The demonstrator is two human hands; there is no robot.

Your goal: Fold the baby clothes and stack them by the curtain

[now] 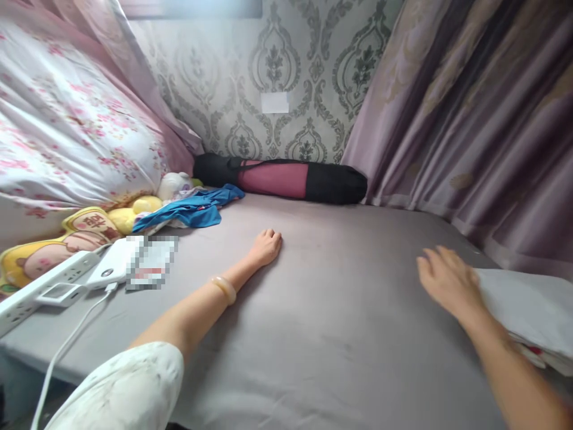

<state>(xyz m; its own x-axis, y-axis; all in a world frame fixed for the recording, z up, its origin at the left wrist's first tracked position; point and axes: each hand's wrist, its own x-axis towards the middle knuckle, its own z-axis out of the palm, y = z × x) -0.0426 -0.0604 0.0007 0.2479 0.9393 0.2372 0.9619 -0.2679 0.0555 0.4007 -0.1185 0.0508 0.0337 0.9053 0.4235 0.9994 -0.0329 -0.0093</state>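
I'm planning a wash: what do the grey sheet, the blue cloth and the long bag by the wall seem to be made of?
Grey sheet: matte fabric, perhaps a cotton blend; shallow wrinkles show.
Blue cloth: thin, soft fabric, crumpled in loose folds; fibre unclear.
Long bag: dull fabric, perhaps nylon, with soft, rounded ends.

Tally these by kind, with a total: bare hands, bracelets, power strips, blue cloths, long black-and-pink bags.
Hands: 2 (left hand, right hand)
Bracelet: 1
Power strip: 1
Blue cloth: 1
Black-and-pink bag: 1
Total: 6
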